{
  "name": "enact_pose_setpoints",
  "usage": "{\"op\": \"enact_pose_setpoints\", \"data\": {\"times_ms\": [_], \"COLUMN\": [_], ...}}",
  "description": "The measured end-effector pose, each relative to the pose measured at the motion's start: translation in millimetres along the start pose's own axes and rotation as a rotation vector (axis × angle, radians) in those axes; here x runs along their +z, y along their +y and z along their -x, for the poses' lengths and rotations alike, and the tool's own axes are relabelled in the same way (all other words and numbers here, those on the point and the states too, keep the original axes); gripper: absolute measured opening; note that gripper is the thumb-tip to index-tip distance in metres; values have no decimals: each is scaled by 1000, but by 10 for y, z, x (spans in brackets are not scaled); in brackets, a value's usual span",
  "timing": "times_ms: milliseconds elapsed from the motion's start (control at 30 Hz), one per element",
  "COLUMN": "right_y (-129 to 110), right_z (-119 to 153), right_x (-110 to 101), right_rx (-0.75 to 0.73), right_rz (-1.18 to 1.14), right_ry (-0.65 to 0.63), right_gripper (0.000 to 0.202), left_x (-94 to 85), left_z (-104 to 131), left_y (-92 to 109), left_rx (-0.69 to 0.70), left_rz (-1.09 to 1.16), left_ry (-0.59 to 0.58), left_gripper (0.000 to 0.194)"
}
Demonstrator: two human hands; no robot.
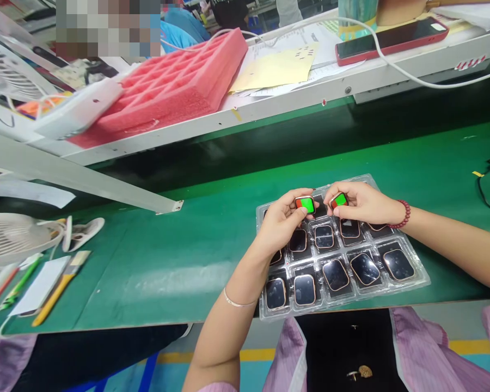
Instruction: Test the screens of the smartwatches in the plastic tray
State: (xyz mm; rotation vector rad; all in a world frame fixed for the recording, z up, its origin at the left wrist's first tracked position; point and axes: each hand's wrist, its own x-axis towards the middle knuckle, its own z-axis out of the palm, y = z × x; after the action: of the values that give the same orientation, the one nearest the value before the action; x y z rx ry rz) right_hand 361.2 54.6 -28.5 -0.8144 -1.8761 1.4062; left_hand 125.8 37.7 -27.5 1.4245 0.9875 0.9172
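My left hand grips a smartwatch without a strap, its lit screen showing red and green blocks. A second lit smartwatch with the same colours is held between the thumb and fingers of my right hand. Both hands hover over the back rows of a clear plastic tray. Several dark-screened watches with gold-toned rims sit in its pockets, among them one at the front left and one at the front right. My hands and forearms cover part of the back rows.
A white shelf spans the back, carrying pink foam, papers, and a red-cased phone with a white cable. Its slanted post meets the green bench. On the left lie a small fan and a yellow-handled brush.
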Motion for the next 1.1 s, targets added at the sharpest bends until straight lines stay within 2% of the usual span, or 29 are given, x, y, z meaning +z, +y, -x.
{"op": "enact_pose_setpoints", "data": {"times_ms": [267, 533, 600, 767, 1100], "right_y": [-29, -49, -52, -45, 8], "right_z": [2, 10, 9, 1, 8], "right_x": [1, -19, -26, -27, -14], "right_rx": [88, 107, 104, 96, 20], "right_rz": [-127, -120, -139, -147, -46], "right_ry": [-1, 6, 5, 46, 16], "right_gripper": [12, 8, 15, 42, 45], "left_x": [0, -6, -9, -18, -3], "left_z": [3, -9, -14, -30, -35], "left_y": [-6, 1, -7, -56, -66], "left_rx": [1, 14, 28, 64, 90], "left_rz": [6, 28, 24, 6, 23], "left_ry": [23, 25, 15, -27, -39], "left_gripper": [30, 34, 32, 49, 64]}}
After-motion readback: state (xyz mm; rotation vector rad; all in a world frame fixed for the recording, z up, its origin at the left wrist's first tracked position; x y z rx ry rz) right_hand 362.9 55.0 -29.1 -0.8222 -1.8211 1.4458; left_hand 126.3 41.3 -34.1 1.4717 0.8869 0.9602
